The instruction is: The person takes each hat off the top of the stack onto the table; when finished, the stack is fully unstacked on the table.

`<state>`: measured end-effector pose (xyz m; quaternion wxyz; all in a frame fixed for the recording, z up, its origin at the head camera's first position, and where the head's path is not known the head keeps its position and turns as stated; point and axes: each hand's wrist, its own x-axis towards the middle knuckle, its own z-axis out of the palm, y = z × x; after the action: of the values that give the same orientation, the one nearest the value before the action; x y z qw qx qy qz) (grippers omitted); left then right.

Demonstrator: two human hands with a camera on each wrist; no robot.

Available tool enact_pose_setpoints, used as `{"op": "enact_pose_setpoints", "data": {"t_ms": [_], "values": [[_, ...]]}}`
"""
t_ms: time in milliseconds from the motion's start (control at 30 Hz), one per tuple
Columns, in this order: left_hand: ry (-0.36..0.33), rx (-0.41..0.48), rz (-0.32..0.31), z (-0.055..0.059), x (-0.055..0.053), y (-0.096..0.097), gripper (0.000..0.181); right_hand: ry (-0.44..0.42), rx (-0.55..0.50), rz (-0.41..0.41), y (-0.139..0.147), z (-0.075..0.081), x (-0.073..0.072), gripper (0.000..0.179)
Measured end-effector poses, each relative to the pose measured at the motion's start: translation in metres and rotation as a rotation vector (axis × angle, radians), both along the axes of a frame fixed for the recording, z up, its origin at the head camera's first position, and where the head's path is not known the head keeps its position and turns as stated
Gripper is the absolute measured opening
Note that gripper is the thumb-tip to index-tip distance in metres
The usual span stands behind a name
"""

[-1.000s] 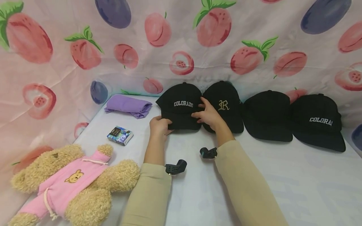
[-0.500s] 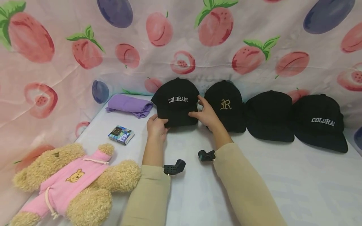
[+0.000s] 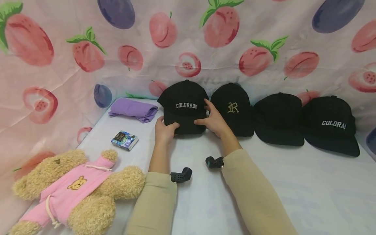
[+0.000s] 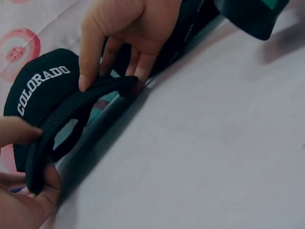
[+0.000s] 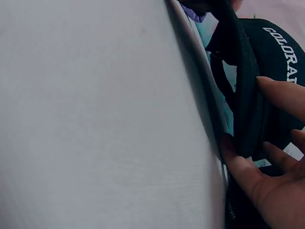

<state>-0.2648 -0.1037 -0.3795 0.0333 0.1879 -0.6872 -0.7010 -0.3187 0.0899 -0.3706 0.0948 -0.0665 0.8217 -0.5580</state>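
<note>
A black baseball cap [image 3: 185,93] with white COLORADO lettering stands at the back of the white surface, its front facing me. My left hand [image 3: 164,132] pinches the left side of its brim, thumb on top and fingers under. The right side of the brim is pinched by my right hand [image 3: 216,121], whose index finger points up along the crown. In the left wrist view, the curved brim [image 4: 90,95] shows between both hands. Just right of it stands a black cap with a gold R emblem [image 3: 233,107], partly behind my right hand.
Further right stand a plain black cap [image 3: 279,114] and another lettered black cap [image 3: 330,114]. To the left lie a folded purple cloth [image 3: 133,109], a small patterned box [image 3: 124,140] and a teddy bear [image 3: 77,189] in pink clothes. A fruit-print curtain [image 3: 217,58] hangs behind.
The COLORADO cap has moved slightly left, away from the R cap, rising and then lowering a little. Both hands have moved with it, and the right thumb now lies on its brim.
</note>
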Motion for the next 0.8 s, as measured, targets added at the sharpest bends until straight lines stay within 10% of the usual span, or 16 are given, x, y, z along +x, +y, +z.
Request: {"op": "enact_pose_setpoints", "data": {"t_ms": [233, 800], "values": [[-0.023, -0.302, -0.042, 0.009, 0.004, -0.003, 0.084, 0.068, 0.052, 0.011, -0.007, 0.002, 0.001, 0.106], [-0.004, -0.523, -0.145, 0.009, -0.002, 0.000, 0.097, 0.146, 0.215, -0.017, -0.011, 0.001, 0.002, 0.107]]}}
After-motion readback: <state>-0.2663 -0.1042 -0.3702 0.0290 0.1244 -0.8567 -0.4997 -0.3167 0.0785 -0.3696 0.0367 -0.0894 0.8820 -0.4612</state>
